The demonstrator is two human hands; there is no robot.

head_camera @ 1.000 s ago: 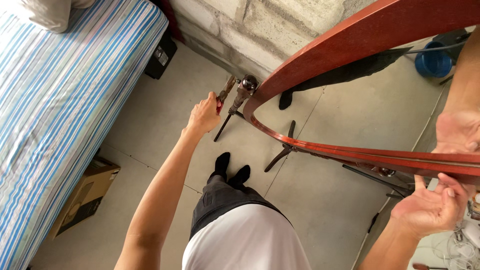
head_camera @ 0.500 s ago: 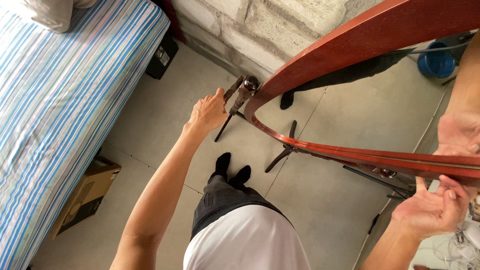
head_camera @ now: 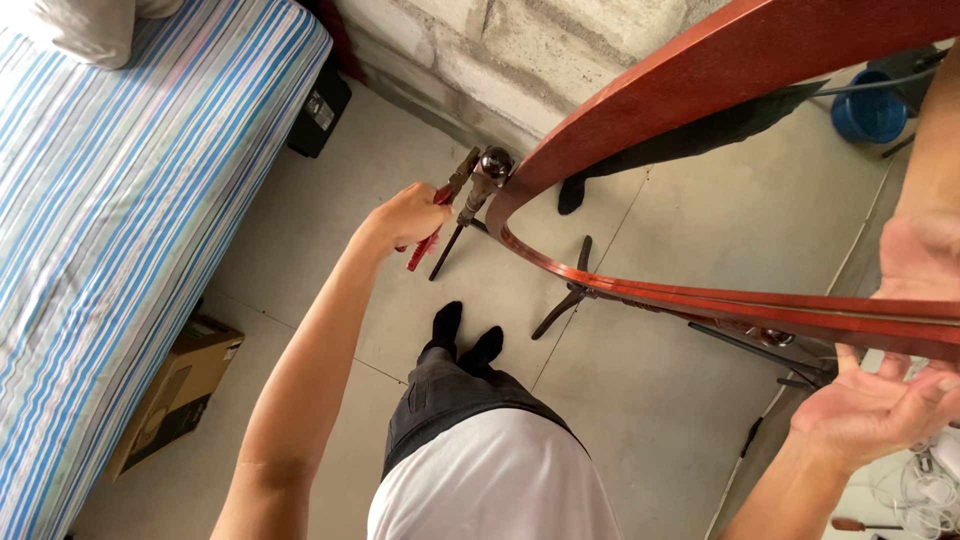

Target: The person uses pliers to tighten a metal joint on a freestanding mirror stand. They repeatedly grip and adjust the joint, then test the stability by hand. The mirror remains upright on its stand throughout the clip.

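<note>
While the left hand (head_camera: 408,215) grips the red handles of a pair of pliers (head_camera: 440,205), their nose meets the dark metal fitting (head_camera: 492,165) at the tip of the curved red-brown wooden frame (head_camera: 700,95), and the right hand (head_camera: 880,405) lies open, palm up, under the frame's lower rail. Past the frame a blue bucket (head_camera: 868,112) stands on the floor, contents unseen; left of the frame a striped mattress (head_camera: 120,200) edges bare tiles, with a cardboard box (head_camera: 180,392) beside it.

Grey tiled floor (head_camera: 300,290): cardboard box (head_camera: 175,395) near left by striped bed (head_camera: 120,200), blue bucket (head_camera: 868,108) far right.
</note>
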